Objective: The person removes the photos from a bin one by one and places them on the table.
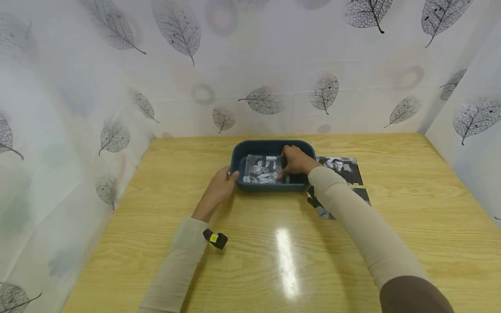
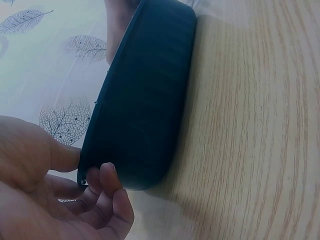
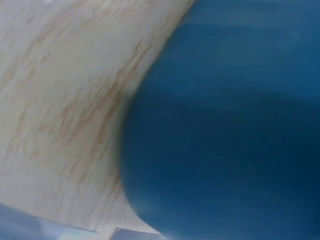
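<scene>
A dark blue plastic tub [image 1: 270,188] stands near the back of the table. My left hand [image 1: 220,188] grips its left end, the thumb over the rim and the fingers curled against the outer wall, as the left wrist view shows of the tub [image 2: 145,100]. My right hand [image 1: 296,161] reaches over the right end into the tub. Its thumb and fingers span the right part of a black-and-white photo [image 1: 263,169], holding it by opposite edges. The right wrist view shows only the tub's outer wall [image 3: 215,135], with the hand hidden.
Right of the tub lies another black-and-white photo [image 1: 342,169]. In front of it, more photo prints [image 1: 362,194] are partly covered by my right sleeve [image 1: 352,217]. A leaf-patterned cloth [image 1: 274,65] hangs behind the wooden table [image 1: 250,261] and along both sides.
</scene>
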A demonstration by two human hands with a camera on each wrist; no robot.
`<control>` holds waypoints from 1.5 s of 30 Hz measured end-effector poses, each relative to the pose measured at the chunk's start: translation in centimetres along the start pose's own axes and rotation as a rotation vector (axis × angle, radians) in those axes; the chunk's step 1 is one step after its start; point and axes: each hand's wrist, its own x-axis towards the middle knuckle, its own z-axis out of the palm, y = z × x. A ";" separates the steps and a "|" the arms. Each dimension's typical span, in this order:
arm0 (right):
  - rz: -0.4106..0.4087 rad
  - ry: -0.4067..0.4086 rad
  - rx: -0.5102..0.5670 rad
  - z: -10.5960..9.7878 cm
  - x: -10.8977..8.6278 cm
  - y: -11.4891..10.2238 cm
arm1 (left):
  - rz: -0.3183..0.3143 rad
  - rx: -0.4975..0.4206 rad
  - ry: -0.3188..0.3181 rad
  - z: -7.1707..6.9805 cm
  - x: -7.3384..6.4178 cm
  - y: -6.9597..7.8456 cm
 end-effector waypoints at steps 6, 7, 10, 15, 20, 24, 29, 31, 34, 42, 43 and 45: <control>0.003 0.013 -0.005 0.0 0.0 0.0 | -0.013 0.003 0.001 0.0 -0.1 0.1; 0.008 0.018 -0.007 0.0 0.1 0.0 | -0.010 0.005 -0.001 0.0 -0.1 0.1; 0.023 0.033 -0.012 -0.1 0.1 0.0 | -0.001 0.003 -0.004 0.0 -0.1 0.1; 0.011 0.068 -0.007 -0.4 -0.2 -0.3 | -0.010 0.015 -0.007 0.0 -0.2 0.1; -0.018 0.093 0.040 -0.7 -0.4 -0.4 | -0.018 0.016 -0.005 0.0 -0.1 0.2; -0.037 0.123 0.105 -0.9 -0.6 -0.3 | -0.023 0.019 -0.002 0.0 -0.2 0.3; -0.055 0.170 0.242 -1.2 -1.0 0.1 | -0.014 0.014 0.001 0.0 -0.2 0.3; -0.063 0.179 0.317 -1.5 -1.2 0.2 | -0.008 0.011 -0.002 0.0 -0.2 0.3; -0.083 0.189 0.410 -2.0 -1.6 0.4 | -0.002 0.011 -0.005 0.0 -0.2 0.2; -0.069 0.192 0.491 -4.2 -2.8 1.2 | 0.001 0.005 0.002 0.0 0.0 0.0; -0.064 0.195 0.492 -4.6 -3.0 1.3 | -0.003 0.003 0.002 0.0 0.0 0.0; -0.065 0.199 0.487 -5.3 -3.5 1.7 | -0.005 0.004 0.002 0.1 0.0 0.0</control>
